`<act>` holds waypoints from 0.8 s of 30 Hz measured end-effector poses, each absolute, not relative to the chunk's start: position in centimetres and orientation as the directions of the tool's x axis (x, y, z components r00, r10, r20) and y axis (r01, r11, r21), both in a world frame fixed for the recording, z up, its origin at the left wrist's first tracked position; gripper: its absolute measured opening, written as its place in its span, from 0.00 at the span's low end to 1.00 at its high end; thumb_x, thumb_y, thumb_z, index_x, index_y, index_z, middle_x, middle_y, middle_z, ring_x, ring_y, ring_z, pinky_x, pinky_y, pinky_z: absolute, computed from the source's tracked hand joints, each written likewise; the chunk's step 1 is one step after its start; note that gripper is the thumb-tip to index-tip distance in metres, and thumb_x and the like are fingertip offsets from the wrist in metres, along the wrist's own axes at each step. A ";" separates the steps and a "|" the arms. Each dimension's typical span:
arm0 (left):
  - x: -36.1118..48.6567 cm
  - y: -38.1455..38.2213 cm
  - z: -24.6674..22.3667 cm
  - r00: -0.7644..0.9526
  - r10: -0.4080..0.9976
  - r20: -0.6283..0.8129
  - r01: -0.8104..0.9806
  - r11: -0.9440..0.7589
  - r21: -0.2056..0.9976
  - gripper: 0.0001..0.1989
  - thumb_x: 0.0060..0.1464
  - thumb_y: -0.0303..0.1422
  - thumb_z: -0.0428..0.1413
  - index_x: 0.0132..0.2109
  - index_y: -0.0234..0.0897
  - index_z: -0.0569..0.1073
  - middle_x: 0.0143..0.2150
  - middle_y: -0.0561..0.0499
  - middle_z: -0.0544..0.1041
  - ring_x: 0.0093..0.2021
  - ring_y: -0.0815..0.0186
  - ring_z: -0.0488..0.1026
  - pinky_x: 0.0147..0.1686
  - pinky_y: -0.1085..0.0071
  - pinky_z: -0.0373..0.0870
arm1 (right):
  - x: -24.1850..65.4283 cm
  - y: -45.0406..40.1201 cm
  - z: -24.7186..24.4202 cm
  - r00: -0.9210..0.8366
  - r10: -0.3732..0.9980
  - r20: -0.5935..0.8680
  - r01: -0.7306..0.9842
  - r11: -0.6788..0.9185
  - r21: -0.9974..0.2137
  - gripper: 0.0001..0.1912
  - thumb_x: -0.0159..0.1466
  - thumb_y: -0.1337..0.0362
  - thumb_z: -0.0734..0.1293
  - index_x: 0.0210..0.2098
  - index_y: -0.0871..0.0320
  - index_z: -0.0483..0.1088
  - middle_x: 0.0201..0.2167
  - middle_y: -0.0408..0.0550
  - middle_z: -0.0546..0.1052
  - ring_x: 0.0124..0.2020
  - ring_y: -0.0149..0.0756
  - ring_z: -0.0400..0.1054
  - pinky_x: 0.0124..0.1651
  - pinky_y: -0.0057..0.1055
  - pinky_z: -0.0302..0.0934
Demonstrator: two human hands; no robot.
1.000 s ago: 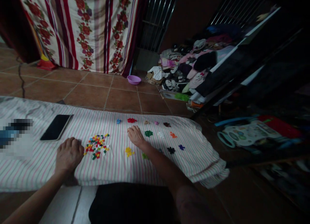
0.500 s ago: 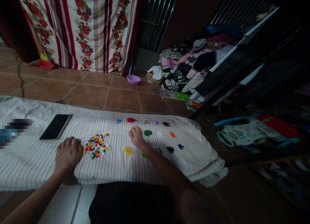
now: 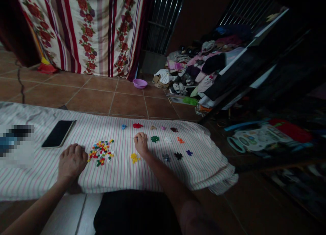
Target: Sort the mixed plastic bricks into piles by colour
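Right grip [image 3: 141, 142], palm side out of sight

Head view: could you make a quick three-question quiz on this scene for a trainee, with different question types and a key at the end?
1. Short answer: which of the person's hands is nearer the mixed-colour pile?
2. True or false: in the picture, the dark-screened device lies to the right of the yellow cluster.
3. Fill in the blank: the cluster between the dark green cluster and the orange cluster is ____.

Key:
1. The left hand, right beside it.
2. False; it lies to the left.
3. White, the white cluster.
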State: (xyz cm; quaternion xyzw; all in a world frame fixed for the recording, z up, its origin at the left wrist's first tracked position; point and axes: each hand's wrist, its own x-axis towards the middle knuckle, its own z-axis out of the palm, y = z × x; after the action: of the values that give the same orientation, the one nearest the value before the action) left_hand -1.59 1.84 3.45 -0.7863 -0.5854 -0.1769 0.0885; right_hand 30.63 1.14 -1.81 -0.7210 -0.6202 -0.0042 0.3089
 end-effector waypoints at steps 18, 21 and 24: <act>-1.5 1.9 3.6 0.232 0.905 0.356 0.958 -0.276 0.076 0.11 0.58 0.34 0.44 0.40 0.32 0.67 0.45 0.36 0.73 0.45 0.50 0.70 0.43 0.58 0.63 | 29.1 1.5 -1.2 0.124 0.925 0.359 0.928 0.020 -0.371 0.06 0.66 0.68 0.63 0.34 0.55 0.71 0.37 0.49 0.73 0.42 0.40 0.62 0.48 0.37 0.56; -1.5 1.9 3.4 0.233 0.894 0.384 0.956 -0.282 0.077 0.11 0.58 0.34 0.43 0.40 0.33 0.67 0.46 0.36 0.72 0.45 0.49 0.70 0.44 0.57 0.63 | 29.5 1.5 -0.9 0.093 0.925 0.368 0.924 0.058 -0.378 0.07 0.67 0.66 0.63 0.34 0.55 0.72 0.35 0.48 0.73 0.42 0.39 0.62 0.48 0.36 0.56; -1.5 1.9 3.4 0.236 0.888 0.396 0.955 -0.287 0.074 0.10 0.58 0.34 0.43 0.40 0.35 0.67 0.44 0.38 0.73 0.44 0.50 0.70 0.43 0.57 0.63 | 29.8 1.5 -0.7 0.088 0.928 0.363 0.927 0.057 -0.370 0.07 0.66 0.65 0.64 0.34 0.55 0.73 0.35 0.47 0.73 0.42 0.39 0.61 0.47 0.35 0.55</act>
State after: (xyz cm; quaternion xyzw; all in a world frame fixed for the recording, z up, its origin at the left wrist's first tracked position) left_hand -1.54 1.87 3.36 -0.7807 -0.5901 -0.1842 0.0918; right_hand 29.85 1.55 -0.73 -0.6866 -0.6754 0.0002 0.2690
